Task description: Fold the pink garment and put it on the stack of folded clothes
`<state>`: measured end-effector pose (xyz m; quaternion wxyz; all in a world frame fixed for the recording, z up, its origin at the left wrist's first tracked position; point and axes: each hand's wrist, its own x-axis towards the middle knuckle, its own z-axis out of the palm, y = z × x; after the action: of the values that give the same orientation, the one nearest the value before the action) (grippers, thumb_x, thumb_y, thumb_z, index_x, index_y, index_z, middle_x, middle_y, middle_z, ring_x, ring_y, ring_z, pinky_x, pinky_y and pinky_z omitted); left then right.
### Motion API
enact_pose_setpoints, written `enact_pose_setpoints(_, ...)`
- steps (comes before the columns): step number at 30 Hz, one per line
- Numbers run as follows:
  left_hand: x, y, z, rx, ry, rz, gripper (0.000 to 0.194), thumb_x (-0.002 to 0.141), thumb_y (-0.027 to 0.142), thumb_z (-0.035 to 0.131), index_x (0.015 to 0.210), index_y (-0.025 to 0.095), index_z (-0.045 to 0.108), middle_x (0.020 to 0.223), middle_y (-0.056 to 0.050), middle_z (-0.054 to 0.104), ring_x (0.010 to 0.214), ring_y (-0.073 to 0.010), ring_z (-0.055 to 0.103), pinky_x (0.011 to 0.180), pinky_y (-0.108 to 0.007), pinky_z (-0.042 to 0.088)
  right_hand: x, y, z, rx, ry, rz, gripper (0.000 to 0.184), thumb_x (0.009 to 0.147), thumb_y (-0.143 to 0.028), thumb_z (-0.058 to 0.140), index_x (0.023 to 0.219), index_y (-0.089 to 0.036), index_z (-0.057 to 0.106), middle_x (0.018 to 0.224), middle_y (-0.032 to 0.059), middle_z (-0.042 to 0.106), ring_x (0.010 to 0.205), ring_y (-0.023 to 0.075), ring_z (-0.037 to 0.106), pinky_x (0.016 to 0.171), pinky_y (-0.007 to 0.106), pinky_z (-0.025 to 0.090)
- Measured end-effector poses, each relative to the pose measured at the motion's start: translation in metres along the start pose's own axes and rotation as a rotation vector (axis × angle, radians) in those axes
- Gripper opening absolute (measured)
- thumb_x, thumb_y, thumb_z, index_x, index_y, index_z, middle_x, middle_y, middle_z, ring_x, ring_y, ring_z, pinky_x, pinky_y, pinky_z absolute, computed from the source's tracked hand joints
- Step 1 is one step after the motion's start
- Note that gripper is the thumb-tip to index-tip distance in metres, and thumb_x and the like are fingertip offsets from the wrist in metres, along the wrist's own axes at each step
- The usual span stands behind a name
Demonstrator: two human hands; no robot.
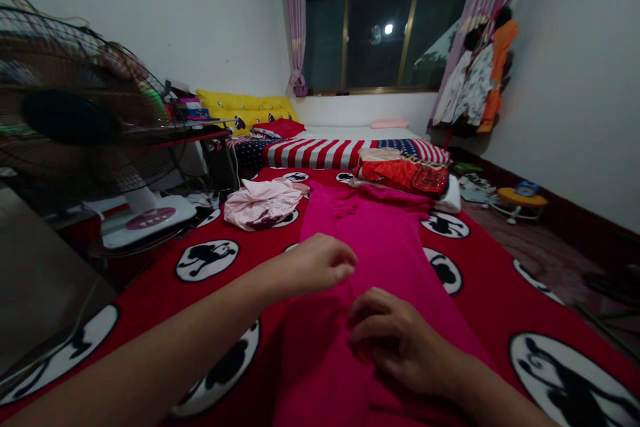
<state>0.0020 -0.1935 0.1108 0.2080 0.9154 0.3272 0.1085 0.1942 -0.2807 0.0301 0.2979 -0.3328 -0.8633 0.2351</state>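
A bright pink garment (pixel 380 240) lies stretched out lengthwise on a red bedspread (pixel 490 287) printed with black-and-white round pictures. My left hand (pixel 320 265) hovers over the garment's left edge, its fingers curled together in a pinch on the pink cloth. My right hand (pixel 395 337) rests on the middle of the garment nearer to me, its fingers bent and pressed onto a fold of the cloth.
A crumpled pale pink garment (pixel 263 203) lies further back on the left. An orange-red folded pile (pixel 405 173) sits beyond the pink garment. A standing fan (pixel 75 127) is close on the left. Clothes hang (pixel 480 80) at the right wall; a small stool (pixel 520 200) stands on the floor.
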Motion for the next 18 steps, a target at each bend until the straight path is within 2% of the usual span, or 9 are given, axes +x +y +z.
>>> enact_pose_setpoints(1,0.023,-0.011,0.006,0.055,0.093,-0.055,0.037,0.087,0.025,0.05,0.12,0.014,0.063,0.115,-0.011,0.067,0.106,-0.0215,0.061,0.091,-0.027,0.044,-0.001,-0.002,-0.001,0.006,-0.016,0.007,0.041,0.066,0.005,0.054,0.094,-0.021,0.071,0.102,0.0045,0.063,0.095,0.0144,0.058,0.082,0.026,0.045)
enact_pose_setpoints(3,0.064,-0.033,0.021,0.159,0.186,-0.177,0.056,0.086,0.026,0.053,0.138,0.007,0.044,0.138,-0.019,0.049,0.129,-0.0273,0.045,0.105,-0.034,0.036,-0.003,-0.006,-0.002,0.025,-0.032,0.035,0.04,0.066,0.005,0.052,0.092,-0.02,0.071,0.1,0.005,0.063,0.093,0.0139,0.058,0.081,0.025,0.045)
enact_pose_setpoints(5,0.095,-0.051,0.039,0.189,0.209,-0.333,0.071,0.087,0.035,0.052,0.146,0.004,0.028,0.15,-0.024,0.03,0.14,-0.0325,0.028,0.11,-0.042,0.029,-0.004,-0.009,-0.004,0.055,-0.028,0.075,0.038,0.067,0.005,0.051,0.09,-0.018,0.071,0.098,0.0053,0.063,0.092,0.0137,0.059,0.081,0.025,0.046)
enact_pose_setpoints(7,0.113,-0.065,0.058,0.203,0.211,-0.418,0.074,0.089,0.047,0.047,0.148,0.006,0.026,0.153,-0.024,0.023,0.142,-0.0354,0.018,0.113,-0.047,0.022,-0.004,-0.011,-0.004,0.106,-0.015,0.116,0.037,0.068,0.005,0.05,0.089,-0.018,0.071,0.097,0.0054,0.064,0.092,0.0136,0.06,0.082,0.024,0.046)
enact_pose_setpoints(10,0.122,-0.077,0.079,0.268,0.257,-0.406,0.068,0.09,0.054,0.039,0.144,0.013,0.037,0.153,-0.022,0.024,0.143,-0.0355,0.016,0.114,-0.05,0.015,-0.002,-0.01,-0.003,0.208,0.038,0.172,0.029,0.075,-0.001,0.053,0.092,-0.018,0.07,0.099,0.0061,0.063,0.092,0.0139,0.061,0.081,0.024,0.048)
enact_pose_setpoints(13,0.12,-0.082,0.087,0.282,0.278,-0.379,0.064,0.09,0.054,0.039,0.142,0.016,0.041,0.154,-0.019,0.024,0.143,-0.0343,0.017,0.115,-0.048,0.015,0.001,0.0,-0.011,0.192,0.179,0.253,0.018,0.085,-0.016,0.054,0.094,-0.02,0.069,0.102,0.0068,0.063,0.094,0.0152,0.062,0.081,0.026,0.049)
enact_pose_setpoints(15,0.119,-0.083,0.087,0.268,0.283,-0.367,0.064,0.089,0.054,0.04,0.141,0.017,0.043,0.154,-0.018,0.025,0.143,-0.0337,0.018,0.115,-0.047,0.016,0.005,0.018,-0.028,0.096,0.289,0.338,0.016,0.087,-0.025,0.055,0.092,-0.022,0.07,0.103,0.0068,0.064,0.096,0.0166,0.062,0.082,0.027,0.05)
enact_pose_setpoints(18,0.118,-0.083,0.085,0.247,0.306,-0.367,0.063,0.088,0.054,0.043,0.14,0.017,0.044,0.154,-0.017,0.026,0.143,-0.0337,0.019,0.115,-0.048,0.016,0.016,0.061,-0.074,-0.028,0.454,0.492,0.018,0.079,-0.032,0.063,0.092,-0.021,0.069,0.1,0.0076,0.066,0.094,0.0197,0.063,0.077,0.03,0.052)
